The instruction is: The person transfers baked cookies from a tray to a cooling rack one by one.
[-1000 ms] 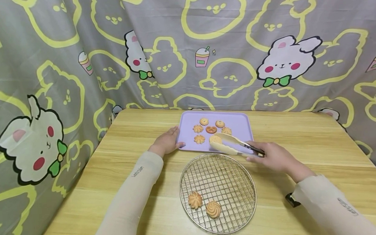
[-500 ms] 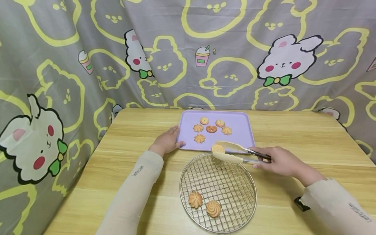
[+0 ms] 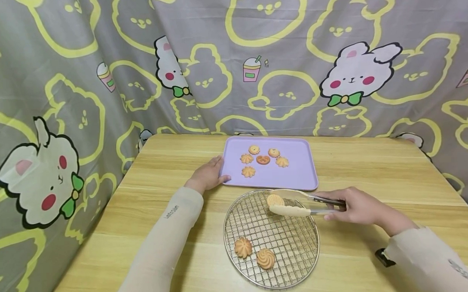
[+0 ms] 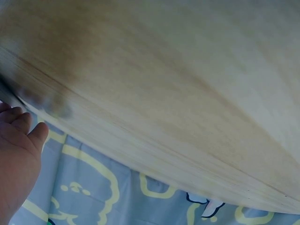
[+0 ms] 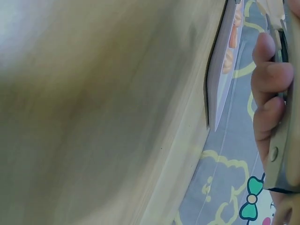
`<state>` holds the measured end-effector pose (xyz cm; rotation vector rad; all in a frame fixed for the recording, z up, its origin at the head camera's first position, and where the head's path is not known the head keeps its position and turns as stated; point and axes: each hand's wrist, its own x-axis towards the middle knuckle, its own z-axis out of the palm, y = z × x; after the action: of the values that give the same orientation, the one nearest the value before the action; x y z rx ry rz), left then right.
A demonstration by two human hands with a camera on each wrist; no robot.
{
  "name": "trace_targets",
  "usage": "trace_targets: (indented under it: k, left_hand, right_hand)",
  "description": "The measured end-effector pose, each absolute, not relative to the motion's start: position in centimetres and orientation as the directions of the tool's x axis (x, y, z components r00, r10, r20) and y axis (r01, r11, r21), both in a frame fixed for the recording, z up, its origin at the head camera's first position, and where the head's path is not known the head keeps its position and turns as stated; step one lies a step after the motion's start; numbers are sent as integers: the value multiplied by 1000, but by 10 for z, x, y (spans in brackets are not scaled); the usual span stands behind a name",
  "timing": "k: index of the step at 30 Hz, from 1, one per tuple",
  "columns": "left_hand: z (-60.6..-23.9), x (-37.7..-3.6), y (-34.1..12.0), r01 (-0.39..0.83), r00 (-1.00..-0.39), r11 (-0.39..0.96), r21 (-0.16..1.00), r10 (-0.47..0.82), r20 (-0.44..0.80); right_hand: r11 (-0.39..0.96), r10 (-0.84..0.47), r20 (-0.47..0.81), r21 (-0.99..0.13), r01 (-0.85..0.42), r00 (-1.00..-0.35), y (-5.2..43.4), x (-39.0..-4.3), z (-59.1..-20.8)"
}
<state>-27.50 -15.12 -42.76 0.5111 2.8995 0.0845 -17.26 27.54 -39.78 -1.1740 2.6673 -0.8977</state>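
Note:
My right hand (image 3: 361, 207) grips a pair of tongs (image 3: 290, 210) with cream-coloured tips and metal arms. Between those tips is a round, ridged cookie (image 3: 275, 201), over the far part of a round wire cooling rack (image 3: 292, 251). In the right wrist view, curled fingers (image 5: 273, 77) wrap the tongs' handle. My left hand (image 3: 207, 175) rests against the left edge of a lilac tray (image 3: 297, 176), its thumb at the near corner. On the tray lie several cookies, among them a brown heart-shaped one (image 3: 263, 160).
Two cookies, one flower-shaped (image 3: 243, 247) and one swirled (image 3: 265, 258), lie on the rack's near left part. The rack stands just in front of the tray on a wooden table (image 3: 374, 171). A patterned curtain (image 3: 224, 77) hangs behind and to the left.
My right hand has brought the tongs and the ridged cookie from the tray toward me, over the rack's far part. The left hand has stayed at the tray's edge.

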Motion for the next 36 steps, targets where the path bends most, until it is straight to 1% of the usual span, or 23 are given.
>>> trace_targets:
  k: [11, 20, 26, 31, 36]
  left_hand:
    - [-426, -274, -150, 331, -921, 939, 89, 342, -187]
    - [-427, -275, -151, 329, -922, 940, 93, 341, -185]
    - [-428, -275, -151, 328, -924, 941, 88, 339, -178]
    - [-429, -275, -152, 326, -925, 941, 96, 338, -172]
    - [-428, -275, -152, 328, -925, 940, 96, 340, -171]
  right_hand:
    - [433, -756, 146, -619, -655, -638, 282, -166, -400]
    - [399, -776, 124, -662, -634, -618, 285, -162, -400]
    - [363, -800, 126, -677, -641, -586, 287, -159, -399]
    - [358, -809, 96, -703, -615, -581, 287, -154, -396]
    - [339, -825, 74, -729, -595, -561, 289, -151, -394]
